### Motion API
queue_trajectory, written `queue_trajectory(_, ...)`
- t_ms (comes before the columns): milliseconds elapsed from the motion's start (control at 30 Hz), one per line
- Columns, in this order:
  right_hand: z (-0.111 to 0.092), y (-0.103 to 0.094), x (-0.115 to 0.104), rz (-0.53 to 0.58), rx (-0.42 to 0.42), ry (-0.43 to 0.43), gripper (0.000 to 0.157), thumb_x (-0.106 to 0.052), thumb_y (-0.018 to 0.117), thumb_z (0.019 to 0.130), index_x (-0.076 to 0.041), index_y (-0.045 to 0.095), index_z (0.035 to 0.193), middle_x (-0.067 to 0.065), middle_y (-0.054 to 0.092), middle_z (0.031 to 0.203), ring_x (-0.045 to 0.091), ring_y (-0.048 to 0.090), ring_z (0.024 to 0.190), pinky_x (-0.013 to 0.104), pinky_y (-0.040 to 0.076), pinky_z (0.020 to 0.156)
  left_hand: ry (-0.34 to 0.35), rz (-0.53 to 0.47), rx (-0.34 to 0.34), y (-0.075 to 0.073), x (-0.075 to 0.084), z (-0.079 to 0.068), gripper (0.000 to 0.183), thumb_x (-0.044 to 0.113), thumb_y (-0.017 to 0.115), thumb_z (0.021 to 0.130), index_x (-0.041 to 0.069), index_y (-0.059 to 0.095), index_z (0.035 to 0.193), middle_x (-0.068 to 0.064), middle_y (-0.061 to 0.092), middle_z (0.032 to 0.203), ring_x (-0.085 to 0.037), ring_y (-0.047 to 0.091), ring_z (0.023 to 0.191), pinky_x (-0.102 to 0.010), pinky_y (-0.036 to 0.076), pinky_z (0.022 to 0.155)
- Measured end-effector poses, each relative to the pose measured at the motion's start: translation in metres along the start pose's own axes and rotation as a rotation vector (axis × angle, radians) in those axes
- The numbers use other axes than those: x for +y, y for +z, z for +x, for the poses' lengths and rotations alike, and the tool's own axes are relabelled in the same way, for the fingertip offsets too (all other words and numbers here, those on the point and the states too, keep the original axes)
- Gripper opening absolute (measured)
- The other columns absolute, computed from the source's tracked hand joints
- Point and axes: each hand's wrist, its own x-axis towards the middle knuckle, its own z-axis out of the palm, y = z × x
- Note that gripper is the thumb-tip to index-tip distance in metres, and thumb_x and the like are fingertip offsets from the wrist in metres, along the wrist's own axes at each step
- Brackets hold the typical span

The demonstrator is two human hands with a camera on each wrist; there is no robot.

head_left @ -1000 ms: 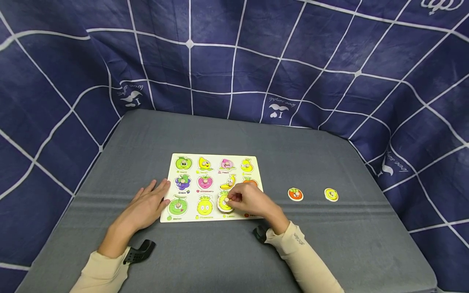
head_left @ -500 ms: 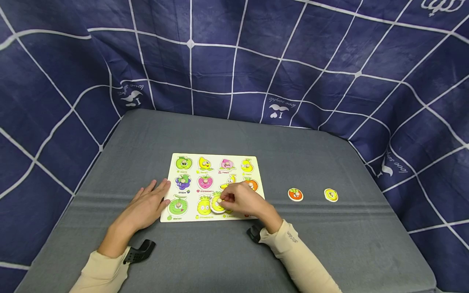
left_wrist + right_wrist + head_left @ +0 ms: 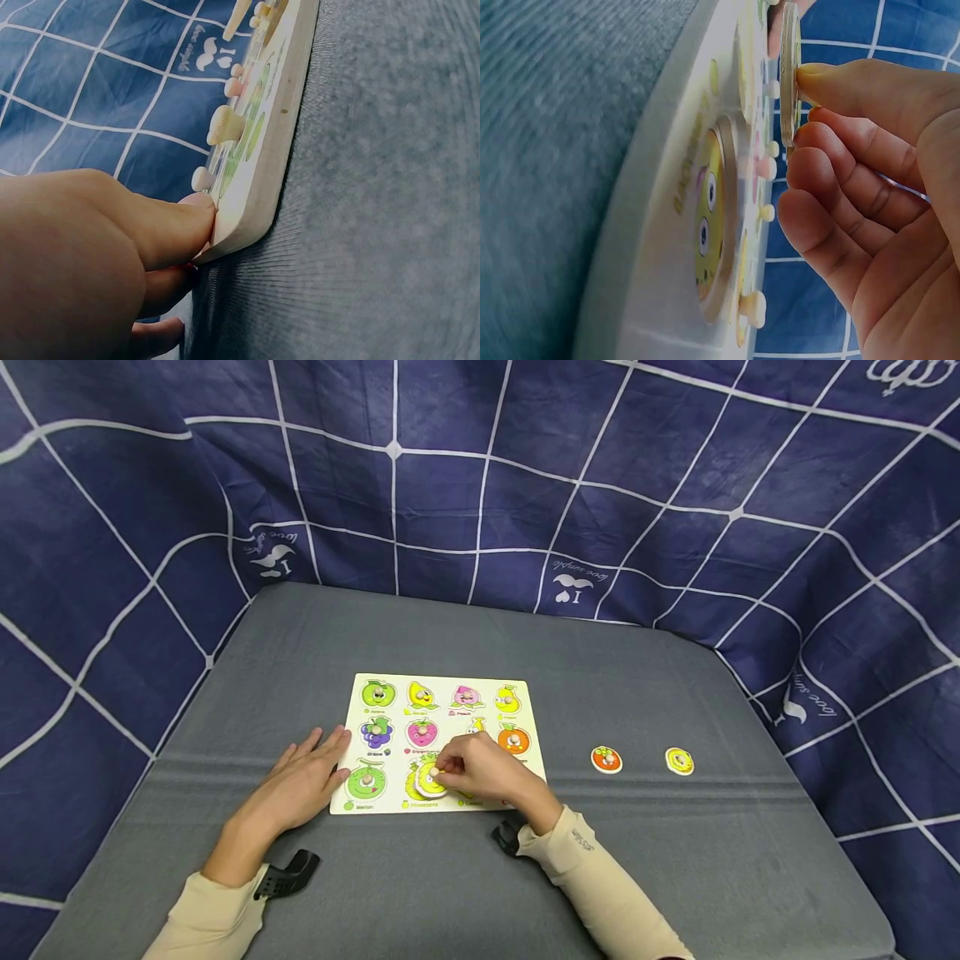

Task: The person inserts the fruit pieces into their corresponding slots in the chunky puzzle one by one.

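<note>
My right hand (image 3: pixel 483 768) pinches a yellow pineapple puzzle piece (image 3: pixel 429 778) by its small knob. The piece hovers over the pineapple picture in the bottom row of the cream fruit puzzle board (image 3: pixel 442 760), partly covering it. From the right wrist view, the pineapple piece (image 3: pixel 789 75) is seen edge-on, raised off the board between thumb and fingers. A recess with a printed face (image 3: pixel 711 225) shows below it. My left hand (image 3: pixel 303 781) rests at the board's left edge, fingers extended; in the left wrist view its thumb (image 3: pixel 176 225) touches the board's corner.
Two loose knobbed pieces lie right of the board on the grey cloth (image 3: pixel 450 877): a round red-orange piece (image 3: pixel 606 760) and a yellow round piece (image 3: pixel 679 762). Several knobbed fruit pieces sit in the board, such as the melon (image 3: pixel 367 782). A blue checked curtain (image 3: pixel 465 485) surrounds the table.
My right hand has carried the pineapple piece leftward, from over the lemon spot to over the pineapple spot. The orange at the board's right is uncovered. My left hand stays in place.
</note>
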Motion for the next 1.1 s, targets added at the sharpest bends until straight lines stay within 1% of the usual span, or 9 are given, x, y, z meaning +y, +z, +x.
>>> queue_trajectory(200,0.004,0.006,0.000,0.005,-0.020,0.010,0.007,-0.011,0.077,0.084,-0.011,0.072,0.078,-0.010,0.057,0.068,-0.001,0.049,0.062,0.014,0.042,0.057,0.004,0.002,0.004,0.001,0.000,0.000,0.057,0.016,0.055,0.100,-0.009,0.036,0.148,-0.027,0.034,0.152,-0.054,0.024,0.140,-0.071,0.018,0.106)
queue_trajectory(433,0.008,0.011,-0.001,-0.015,-0.045,0.019,0.008,-0.011,0.075,0.084,-0.013,0.071,0.078,-0.010,0.056,0.068,-0.001,0.048,0.062,0.014,0.041,0.056,0.000,0.000,0.001,0.001,0.000,0.000,0.057,0.016,0.055,0.100,-0.008,0.036,0.148,-0.027,0.033,0.153,-0.053,0.023,0.140,-0.071,0.018,0.107)
queue_trajectory(667,0.011,0.012,-0.002,-0.010,-0.057,0.030,0.010,-0.011,0.075,0.084,-0.013,0.070,0.076,-0.011,0.056,0.067,-0.002,0.048,0.061,0.014,0.041,0.056,0.000,0.007,-0.003,0.000,0.000,0.001,0.057,0.016,0.055,0.101,-0.008,0.035,0.149,-0.027,0.033,0.153,-0.053,0.023,0.140,-0.071,0.017,0.107)
queue_trajectory(933,0.013,0.013,-0.006,0.002,-0.067,0.068,0.011,-0.010,0.075,0.084,-0.014,0.070,0.075,-0.012,0.056,0.064,-0.002,0.046,0.057,0.014,0.039,0.054,-0.007,0.003,-0.009,0.000,0.000,0.001,0.058,0.016,0.056,0.101,-0.008,0.035,0.149,-0.027,0.032,0.153,-0.053,0.022,0.141,-0.071,0.017,0.107)
queue_trajectory(1100,0.014,0.014,-0.009,-0.020,-0.070,0.079,0.012,-0.010,0.073,0.084,-0.015,0.069,0.074,-0.013,0.054,0.062,-0.002,0.045,0.057,0.013,0.037,0.053,-0.007,0.005,-0.005,0.001,-0.001,0.001,0.058,0.016,0.056,0.101,-0.008,0.035,0.149,-0.027,0.033,0.153,-0.053,0.023,0.141,-0.071,0.017,0.107)
